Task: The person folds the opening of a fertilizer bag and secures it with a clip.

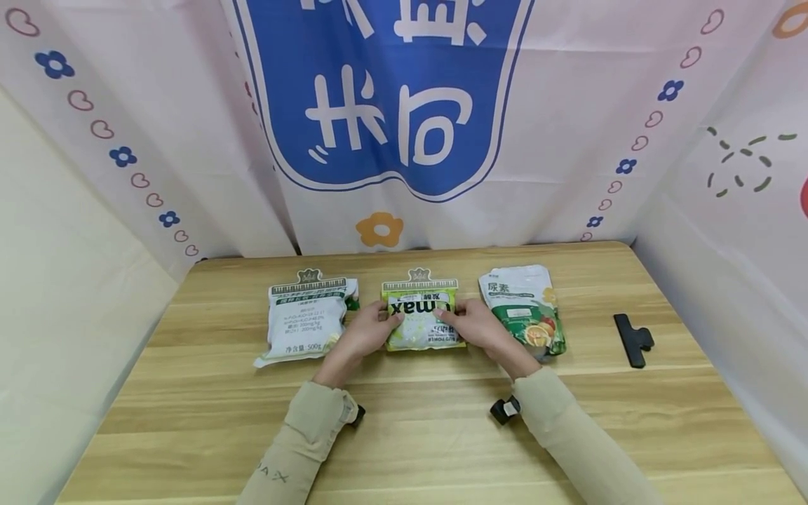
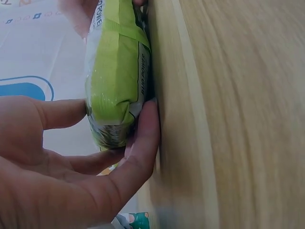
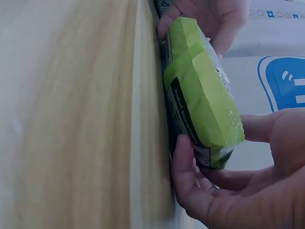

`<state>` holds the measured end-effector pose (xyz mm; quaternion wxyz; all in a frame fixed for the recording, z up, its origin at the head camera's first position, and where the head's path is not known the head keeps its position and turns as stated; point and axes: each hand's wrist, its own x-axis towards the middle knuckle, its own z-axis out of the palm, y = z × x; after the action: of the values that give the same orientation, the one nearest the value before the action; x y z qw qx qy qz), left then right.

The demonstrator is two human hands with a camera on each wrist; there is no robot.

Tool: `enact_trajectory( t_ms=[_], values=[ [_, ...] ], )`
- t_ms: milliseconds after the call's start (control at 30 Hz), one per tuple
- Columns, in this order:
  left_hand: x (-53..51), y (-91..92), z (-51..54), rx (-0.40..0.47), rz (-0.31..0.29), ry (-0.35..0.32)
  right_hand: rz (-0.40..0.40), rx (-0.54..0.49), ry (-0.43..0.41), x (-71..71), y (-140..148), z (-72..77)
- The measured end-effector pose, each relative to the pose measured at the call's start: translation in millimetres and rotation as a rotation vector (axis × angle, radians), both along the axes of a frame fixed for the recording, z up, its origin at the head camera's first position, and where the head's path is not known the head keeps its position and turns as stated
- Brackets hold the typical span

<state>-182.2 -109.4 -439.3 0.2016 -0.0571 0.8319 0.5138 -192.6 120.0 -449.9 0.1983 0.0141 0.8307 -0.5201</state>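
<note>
A green and white packet (image 1: 421, 328) lies at the table's middle, with a wide clip (image 1: 419, 280) across its far edge. My left hand (image 1: 368, 328) grips its left end, thumb on top and fingers reaching under the side. At the other end my right hand (image 1: 475, 322) holds it the same way. Both wrist views show the packet's green underside edge (image 2: 116, 71) close to the wood, with the left hand (image 2: 95, 167) and right hand (image 3: 238, 176) around its ends. Whether the packet is fully off the table I cannot tell.
To the left lies a white bag (image 1: 303, 326) with a similar clip (image 1: 309, 280) along its top. Right of the packet is a green and white pouch (image 1: 520, 308) showing fruit. A black clip (image 1: 631, 340) lies farther right on the wooden table (image 1: 416, 435). A printed curtain (image 1: 568, 196) hangs behind.
</note>
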Motion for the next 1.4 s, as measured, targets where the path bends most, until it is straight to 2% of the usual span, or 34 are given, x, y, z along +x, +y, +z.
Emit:
enact_trajectory(
  t_ms=[467,800,1167,1400],
  values=[
    [1.5,2.5,-1.3,-0.087,-0.013,0.038,0.003,0.04,0.005,-0.2,0.9,-0.1],
    [2.5,1.4,-2.5,-0.078,-0.002,0.037,0.009,0.035,0.011,-0.2,1.4,-0.7],
    [2.6,0.5,-1.5,-0.033,0.015,0.041,0.01,0.018,-0.026,-2.7,1.8,0.0],
    [4.4,-1.7,-0.8,-0.044,0.019,0.041,0.02,0.015,-0.026,0.8,0.3,5.5]
  ],
)
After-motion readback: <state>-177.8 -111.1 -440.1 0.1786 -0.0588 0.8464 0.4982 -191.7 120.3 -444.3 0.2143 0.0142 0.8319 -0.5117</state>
